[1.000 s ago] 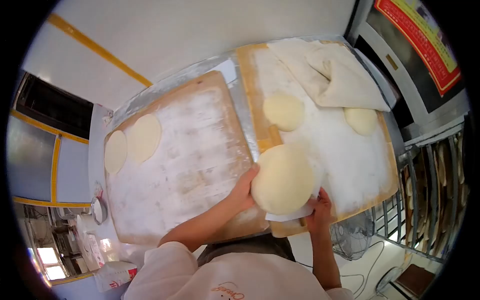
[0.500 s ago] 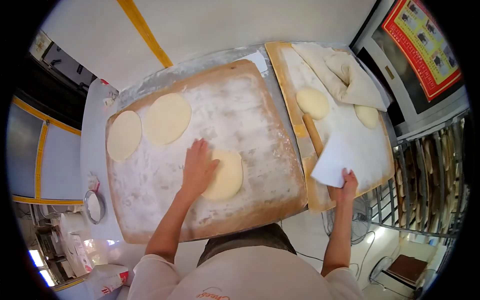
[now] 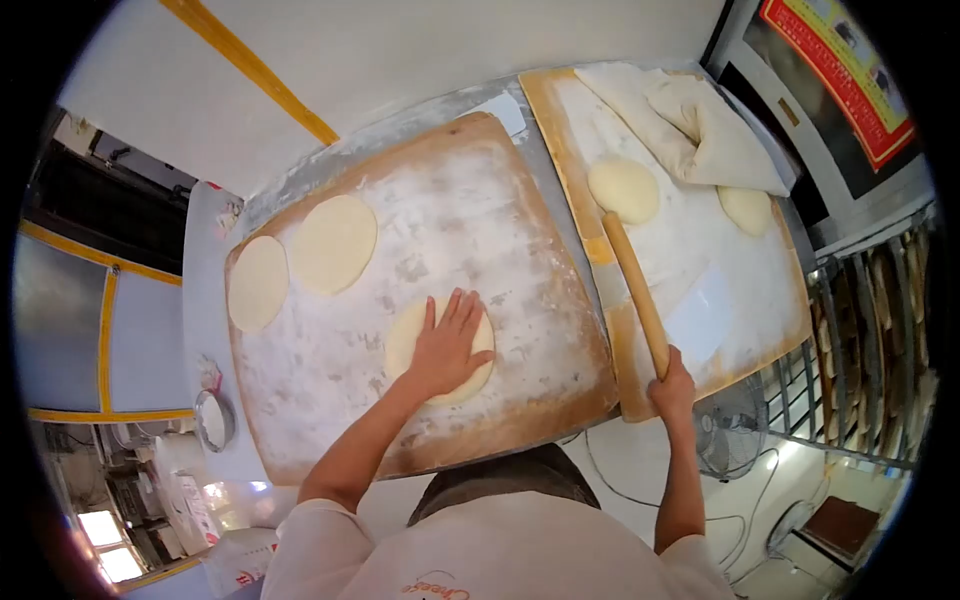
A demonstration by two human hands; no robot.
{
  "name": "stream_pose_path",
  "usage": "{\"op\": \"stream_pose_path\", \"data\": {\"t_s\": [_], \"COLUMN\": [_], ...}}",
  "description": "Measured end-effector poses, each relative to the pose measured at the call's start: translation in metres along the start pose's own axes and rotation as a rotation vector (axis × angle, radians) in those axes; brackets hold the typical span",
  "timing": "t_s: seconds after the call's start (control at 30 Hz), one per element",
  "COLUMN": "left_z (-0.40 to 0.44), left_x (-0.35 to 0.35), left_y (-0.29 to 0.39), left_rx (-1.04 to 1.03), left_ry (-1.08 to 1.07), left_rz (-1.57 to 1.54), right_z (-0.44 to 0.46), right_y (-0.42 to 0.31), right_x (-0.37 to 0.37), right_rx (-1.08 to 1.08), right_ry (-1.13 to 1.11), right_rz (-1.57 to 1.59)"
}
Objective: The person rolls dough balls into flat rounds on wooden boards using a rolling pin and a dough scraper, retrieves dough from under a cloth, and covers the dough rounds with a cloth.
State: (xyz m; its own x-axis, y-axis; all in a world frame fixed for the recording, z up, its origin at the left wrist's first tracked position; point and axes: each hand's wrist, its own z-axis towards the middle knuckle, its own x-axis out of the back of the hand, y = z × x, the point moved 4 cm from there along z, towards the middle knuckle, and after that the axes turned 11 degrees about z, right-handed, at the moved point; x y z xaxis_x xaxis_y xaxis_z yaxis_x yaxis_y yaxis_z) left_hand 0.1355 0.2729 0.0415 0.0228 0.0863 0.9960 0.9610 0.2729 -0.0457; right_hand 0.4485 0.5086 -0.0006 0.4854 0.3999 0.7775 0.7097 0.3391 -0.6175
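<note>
Dough round (image 3: 404,340), pale, smooth and plump, sits on the near part of the flour-dusted left board (image 3: 530,330), beneath the left hand (image 3: 448,350), which lies palm down with fingers spread, gripping nothing. Two thinner flat rounds (image 3: 336,244) lie toward that board's far left. The right hand (image 3: 674,386) is closed around the near end of the rolling pin (image 3: 638,285), a slim wooden cylinder slanting over the right board (image 3: 750,320). Floured surface stretches between the dough and its board's brown right edge; a narrow grey strip parts the boards. The pin's far end meets the outline of a dough ball (image 3: 625,188); whether they touch is unclear. Crumpled cream cloth (image 3: 690,125) hides part of a second ball (image 3: 746,211), and a white sheet (image 3: 703,312) blends into the flour.
</note>
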Motion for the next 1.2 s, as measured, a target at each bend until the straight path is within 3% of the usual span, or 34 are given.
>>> {"op": "stream_pose_path", "data": {"t_s": [0.17, 0.23, 0.3, 0.43, 0.57, 0.67, 0.77, 0.9, 1.0, 1.2], "left_z": [-0.002, -0.001, -0.004, -0.030, 0.003, 0.049, 0.058, -0.056, -0.099, 0.082], "left_x": [-0.012, -0.016, 0.005, 0.081, -0.020, -0.012, -0.014, -0.008, -0.010, -0.002], "left_y": [0.006, 0.002, -0.014, -0.058, -0.063, -0.051, -0.047, -0.070, -0.074, -0.029], "left_rx": [-0.037, -0.045, 0.048, 0.063, -0.112, -0.148, -0.181, -0.142, -0.071, -0.228], "left_ry": [0.007, 0.008, 0.176, 0.571, 0.117, 0.193, 0.143, -0.016, -0.108, 0.204], "left_rz": [0.021, 0.032, -0.063, -0.152, 0.047, -0.055, 0.013, -0.014, -0.037, 0.017], "right_z": [-0.016, -0.037, -0.063, -0.110, -0.128, -0.122, -0.108, -0.154, -0.171, -0.108], "right_y": [-0.015, -0.028, -0.059, -0.146, -0.159, -0.154, -0.159, -0.172, -0.175, -0.150], "right_x": [0.001, -0.020, -0.041, -0.077, -0.122, -0.116, -0.106, -0.132, -0.137, -0.102], "right_rx": [-0.084, 0.082, 0.261, 0.324, 0.173, 0.125, 0.045, 0.335, 0.191, 0.094], "right_ry": [-0.072, -0.060, -0.044, -0.264, -0.419, -0.285, -0.292, -0.318, -0.431, -0.155], "right_rz": [0.494, 0.488, 0.382, 0.472, 0.462, 0.329, 0.226, 0.206, 0.237, 0.099]}}
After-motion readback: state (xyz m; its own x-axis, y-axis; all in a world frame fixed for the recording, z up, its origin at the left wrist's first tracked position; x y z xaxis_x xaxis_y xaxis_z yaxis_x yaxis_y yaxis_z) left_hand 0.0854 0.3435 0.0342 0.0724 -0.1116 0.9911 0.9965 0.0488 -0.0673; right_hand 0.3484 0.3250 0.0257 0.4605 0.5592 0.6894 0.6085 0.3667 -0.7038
